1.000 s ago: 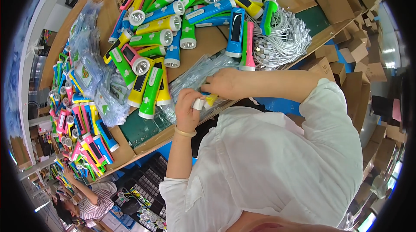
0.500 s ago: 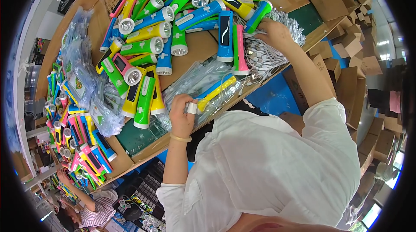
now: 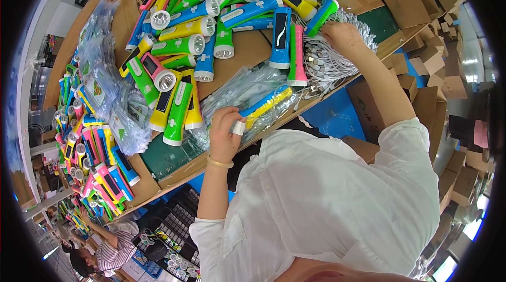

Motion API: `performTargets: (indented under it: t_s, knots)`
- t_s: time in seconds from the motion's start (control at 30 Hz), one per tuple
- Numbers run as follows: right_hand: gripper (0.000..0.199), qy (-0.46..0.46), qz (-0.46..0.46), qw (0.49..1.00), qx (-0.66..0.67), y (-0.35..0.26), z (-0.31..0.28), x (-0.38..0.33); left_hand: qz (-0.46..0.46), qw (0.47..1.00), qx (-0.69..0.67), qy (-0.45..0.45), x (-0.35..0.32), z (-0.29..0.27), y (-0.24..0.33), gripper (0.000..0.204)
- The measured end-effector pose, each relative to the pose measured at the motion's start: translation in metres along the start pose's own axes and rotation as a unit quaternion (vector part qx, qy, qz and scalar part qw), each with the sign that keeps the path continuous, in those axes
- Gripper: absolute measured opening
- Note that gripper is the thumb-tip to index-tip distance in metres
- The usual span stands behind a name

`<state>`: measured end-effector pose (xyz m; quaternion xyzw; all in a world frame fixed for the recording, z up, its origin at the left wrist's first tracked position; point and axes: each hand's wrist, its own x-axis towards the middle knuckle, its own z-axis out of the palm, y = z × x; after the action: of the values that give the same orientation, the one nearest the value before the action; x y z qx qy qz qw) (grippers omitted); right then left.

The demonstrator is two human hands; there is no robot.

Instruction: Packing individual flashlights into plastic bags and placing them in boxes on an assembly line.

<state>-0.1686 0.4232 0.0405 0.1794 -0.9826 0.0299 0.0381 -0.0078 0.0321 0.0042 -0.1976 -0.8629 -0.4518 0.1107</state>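
Observation:
My left hand (image 3: 225, 133) grips a yellow and blue flashlight (image 3: 266, 103) that lies inside a clear plastic bag (image 3: 243, 91) at the table's near edge. My right hand (image 3: 341, 38) is stretched out to a heap of white cords (image 3: 324, 59) at the right of the table, with its fingers closed among them. Just left of that hand lie a blue flashlight (image 3: 281, 37) and a pink flashlight (image 3: 299, 54).
A big pile of green, yellow, blue and pink flashlights (image 3: 211, 13) covers the far table. Clear bags (image 3: 103, 84) are heaped at the left, beside bagged flashlights (image 3: 89, 155). Cardboard boxes (image 3: 421, 29) stack up on the right. Another person (image 3: 105, 250) works at lower left.
My right hand left the bag near my left hand and reached out to the white cords. My left hand stays on the bagged flashlight, which now shows more clearly.

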Motion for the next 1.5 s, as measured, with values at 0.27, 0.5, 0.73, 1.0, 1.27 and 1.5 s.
performTargets:
  t_s: [0.27, 0.5, 0.73, 1.0, 1.27, 1.5]
  knots:
    - [0.006, -0.003, 0.0, 1.0, 0.027, 0.005, 0.004, -0.005, -0.007, 1.0, -0.009, 0.014, -0.006, -0.003, -0.001, 0.02]
    - [0.006, 0.036, 0.035, 0.974, 0.219, 0.002, -0.036, -0.01, 0.0, 1.0, -0.017, 0.015, -0.005, -0.006, -0.001, 0.02]
    - [0.014, 0.069, 0.026, 0.815, 0.574, -0.024, -0.11, -0.006, 0.006, 1.0, 0.0, 0.022, -0.005, -0.008, 0.0, 0.019]
    - [0.017, 0.121, -0.161, 0.672, 0.713, -0.09, -0.11, -0.011, 0.001, 1.0, 0.001, 0.028, -0.008, -0.008, 0.002, 0.02]
    - [0.018, -0.028, -0.181, 0.624, 0.76, -0.133, -0.104, -0.006, -0.018, 0.999, -0.012, 0.034, -0.011, -0.008, 0.002, 0.016]
    - [0.024, -0.217, -0.044, 0.727, 0.65, -0.123, -0.046, -0.007, -0.023, 0.999, -0.022, 0.042, -0.012, -0.007, 0.0, 0.018]
